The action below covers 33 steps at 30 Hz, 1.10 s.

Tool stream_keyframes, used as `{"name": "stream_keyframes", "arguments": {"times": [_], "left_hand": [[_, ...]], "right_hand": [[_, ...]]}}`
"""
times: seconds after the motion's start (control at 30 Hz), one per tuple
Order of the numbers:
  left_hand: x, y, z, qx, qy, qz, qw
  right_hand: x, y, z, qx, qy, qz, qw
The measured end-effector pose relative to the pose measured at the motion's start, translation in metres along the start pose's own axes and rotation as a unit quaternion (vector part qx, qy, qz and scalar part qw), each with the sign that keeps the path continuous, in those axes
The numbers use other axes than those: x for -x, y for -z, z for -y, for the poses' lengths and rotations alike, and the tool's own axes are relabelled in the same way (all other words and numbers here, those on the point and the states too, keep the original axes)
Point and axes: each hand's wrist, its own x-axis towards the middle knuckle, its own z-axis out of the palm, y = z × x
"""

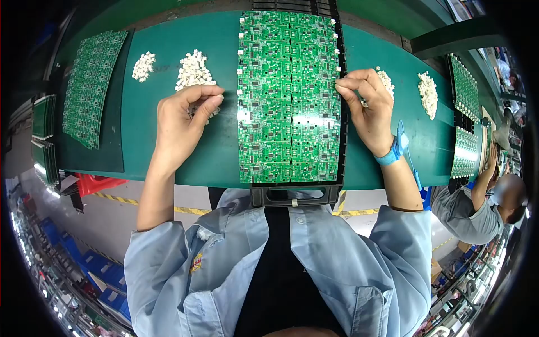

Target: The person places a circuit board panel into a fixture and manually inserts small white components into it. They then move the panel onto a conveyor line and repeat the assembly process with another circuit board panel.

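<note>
A large panel of green circuit boards (289, 101) lies in a black rack (261, 196) in the middle of the bench. Small white connectors (240, 52) sit along the upper part of its left and right edges. My left hand (188, 115) is closed in a pinch just left of the panel, in front of a pile of loose white connectors (193, 70); whatever is between its fingertips is too small to make out. At the panel's right edge, my right hand (370, 106) pinches with thumb and forefinger; its fingertips hide what they hold. Behind it, another connector pile (386, 81) is partly covered.
Smaller connector piles lie far left (144, 66) and far right (427, 95) on the green mat (151, 123). More circuit panels (92, 90) rest at the left, others (465, 90) at the right. A blue wrist strap (400, 146) trails a cord. Another person (474, 210) sits at right.
</note>
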Motion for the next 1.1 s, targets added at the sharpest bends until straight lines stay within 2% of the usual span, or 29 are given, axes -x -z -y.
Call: {"name": "stream_keyframes", "arguments": {"times": [0.23, 0.37, 0.7, 1.1], "left_hand": [[-0.002, 0.003, 0.003, -0.012, -0.028, 0.016, 0.999], [-0.001, 0.003, 0.005, 0.064, -0.02, 0.013, 0.998], [-0.001, 0.003, -0.001, 0.091, 0.045, 0.02, 0.995], [-0.001, 0.002, 0.003, 0.104, 0.04, 0.023, 0.994]], "right_hand": [[-0.001, 0.006, 0.0, 0.041, 0.032, 0.027, 0.998], [-0.003, 0.009, -0.003, 0.021, 0.056, 0.045, 0.997], [-0.008, 0.012, 0.0, -0.025, 0.008, 0.062, 0.998], [-0.013, 0.016, 0.004, 0.028, 0.039, 0.078, 0.996]]}}
